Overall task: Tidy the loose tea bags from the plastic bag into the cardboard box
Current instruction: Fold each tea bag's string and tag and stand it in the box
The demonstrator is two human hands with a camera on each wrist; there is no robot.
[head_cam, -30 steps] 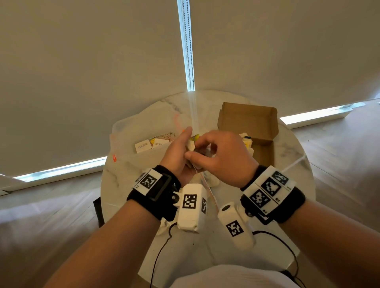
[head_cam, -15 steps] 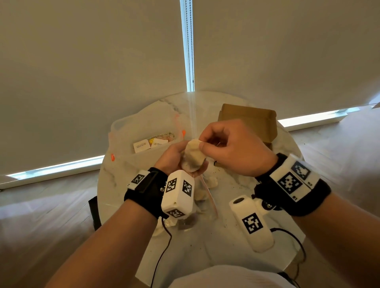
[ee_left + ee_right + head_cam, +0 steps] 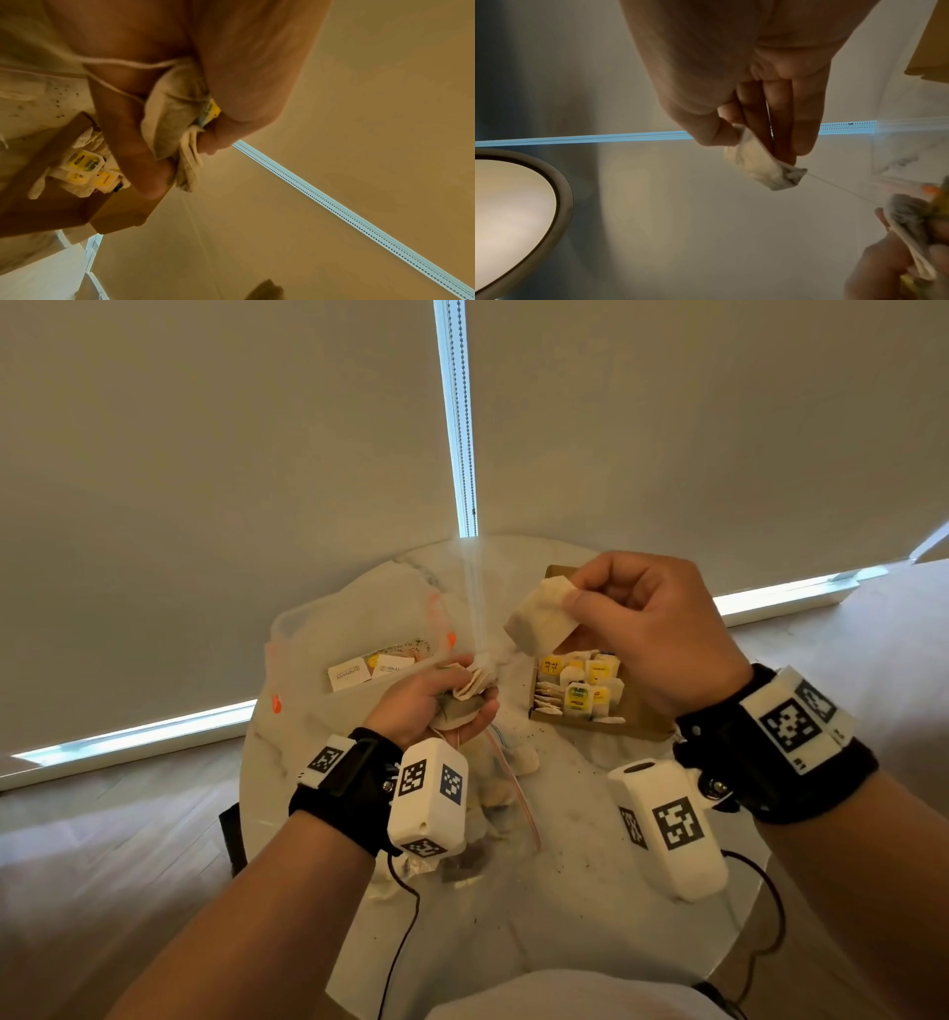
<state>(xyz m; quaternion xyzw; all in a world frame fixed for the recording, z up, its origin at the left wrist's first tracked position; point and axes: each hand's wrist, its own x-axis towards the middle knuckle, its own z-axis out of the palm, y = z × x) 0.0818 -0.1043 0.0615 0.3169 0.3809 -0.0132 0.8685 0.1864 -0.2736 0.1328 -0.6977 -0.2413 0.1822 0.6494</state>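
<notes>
My right hand (image 3: 606,603) pinches one pale tea bag (image 3: 539,619) by its corner, raised above the open cardboard box (image 3: 637,719). In the right wrist view the same tea bag (image 3: 759,164) hangs from thumb and fingers, its thin string running to the bundle in the other hand. My left hand (image 3: 452,706) grips a bundle of tea bags (image 3: 470,693) left of the box; the left wrist view shows that bundle (image 3: 177,130) with a yellow tag, fingers curled round it. Several tea bags with yellow tags (image 3: 580,690) lie in the box. The clear plastic bag (image 3: 354,629) lies at the back left.
All this sits on a round white marble table (image 3: 575,880) strewn with tea crumbs. A few loose tea bags (image 3: 524,760) lie under my left wrist. White sachets (image 3: 367,670) show inside the plastic bag. A roller blind and window gap stand close behind the table.
My right hand drew one tea bag away from the left hand's bundle and lifted it up and right over the box. The left hand stayed low, holding the rest.
</notes>
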